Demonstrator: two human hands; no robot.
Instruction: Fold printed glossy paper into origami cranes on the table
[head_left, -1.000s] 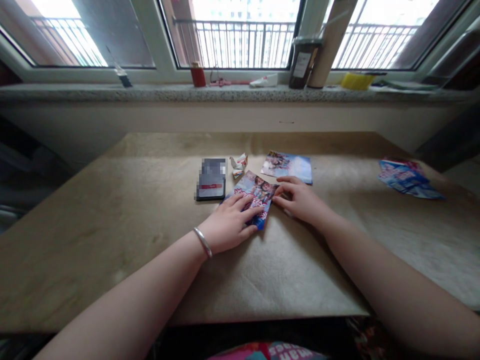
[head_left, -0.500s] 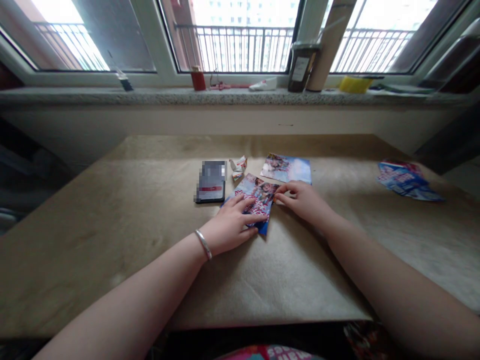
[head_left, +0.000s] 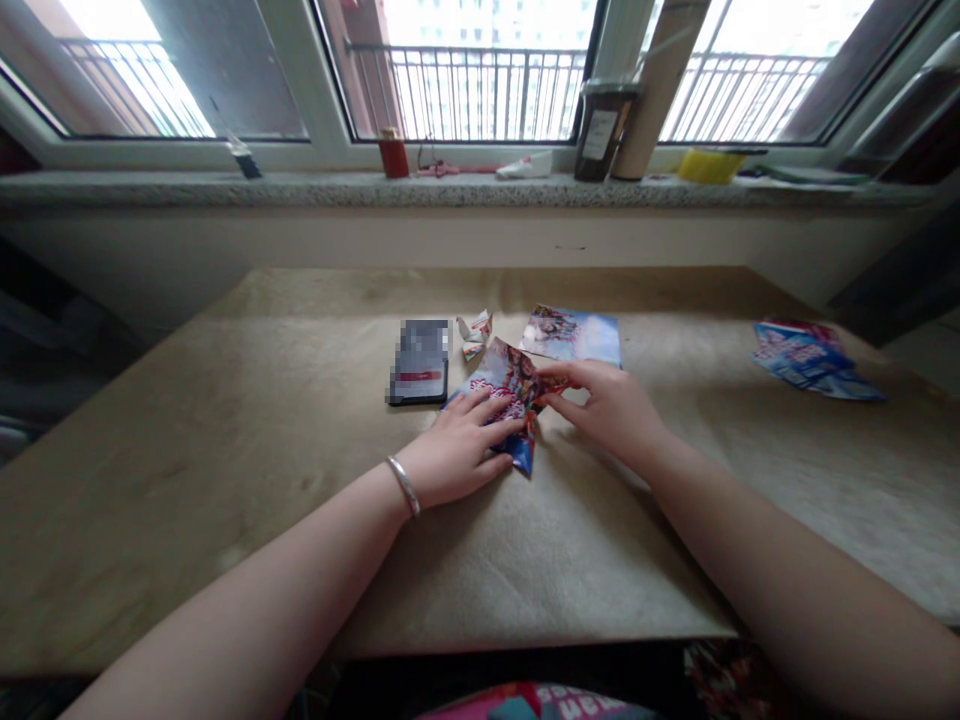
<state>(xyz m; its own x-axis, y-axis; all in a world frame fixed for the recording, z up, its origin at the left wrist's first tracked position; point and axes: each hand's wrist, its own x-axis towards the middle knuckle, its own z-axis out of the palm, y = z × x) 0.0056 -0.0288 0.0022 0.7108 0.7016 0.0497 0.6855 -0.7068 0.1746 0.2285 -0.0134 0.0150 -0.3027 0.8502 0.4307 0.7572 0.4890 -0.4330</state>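
Observation:
A colourful printed paper (head_left: 506,372), with folded layers and a blue lower corner, lies on the table in front of me. My left hand (head_left: 474,432) rests on its left part, fingers spread and flat, a silver bangle round the wrist. At the paper's right edge, my right hand (head_left: 600,400) pinches a raised flap between thumb and forefinger. Beyond that hand lies a second printed sheet (head_left: 581,335), flat and pale blue. A small folded paper piece (head_left: 475,333) stands just behind the printed paper.
Left of the paper lies a phone (head_left: 418,362), its screen partly blurred out. More blue and red printed papers (head_left: 814,360) are piled at the table's right. Along the windowsill (head_left: 300,195) stand a dark lidded container (head_left: 600,130), a red spool (head_left: 393,155) and a yellow roll (head_left: 710,166).
My right hand has moved slightly left and lifted the paper's right edge, bending the flap up and inward. My left hand stays pressed on the paper.

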